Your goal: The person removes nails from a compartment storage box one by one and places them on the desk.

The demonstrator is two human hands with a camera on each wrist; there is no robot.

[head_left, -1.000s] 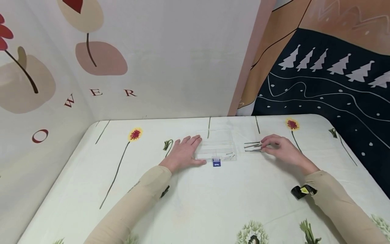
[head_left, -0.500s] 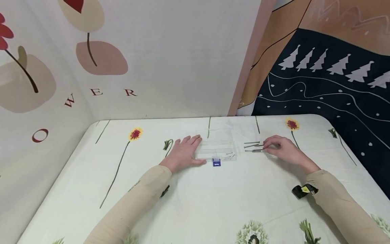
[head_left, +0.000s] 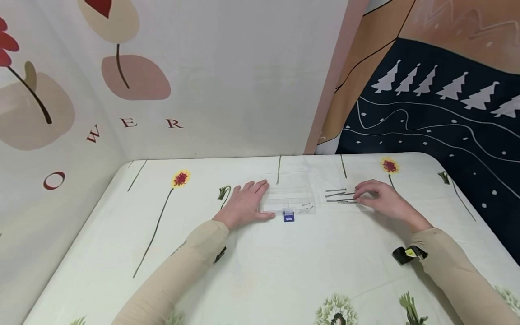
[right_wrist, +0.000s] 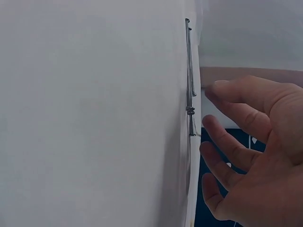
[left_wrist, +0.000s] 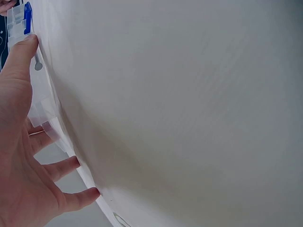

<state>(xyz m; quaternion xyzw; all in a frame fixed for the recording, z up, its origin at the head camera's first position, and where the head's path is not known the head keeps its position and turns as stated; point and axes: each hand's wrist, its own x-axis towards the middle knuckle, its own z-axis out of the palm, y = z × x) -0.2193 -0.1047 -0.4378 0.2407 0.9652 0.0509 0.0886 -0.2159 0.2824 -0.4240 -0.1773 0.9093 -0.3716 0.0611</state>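
A clear plastic compartment box (head_left: pixel 298 195) with a blue latch (head_left: pixel 289 216) lies on the table. Several small nails (head_left: pixel 305 209) sit in its front right compartment. My left hand (head_left: pixel 244 203) rests with spread, fairly straight fingers at the box's left side. In the left wrist view, the thumb (left_wrist: pixel 21 54) lies along the box near a nail (left_wrist: pixel 38 65). Several long nails (head_left: pixel 336 195) lie side by side to the right of the box. My right hand (head_left: pixel 378 197) hovers at their right ends, fingers loosely bent; the right wrist view shows nothing gripped.
A white flower-printed cloth (head_left: pixel 284 271) covers the table. Behind it rises a pale printed curtain (head_left: pixel 243 90), with a dark tree-patterned cloth (head_left: pixel 438 104) at the right. Small black devices sit at both wrists, such as the right one (head_left: pixel 402 255).
My right hand has drawn slightly to the right, off the long nails, so more of their right ends show. The left hand and the box have stayed in place.
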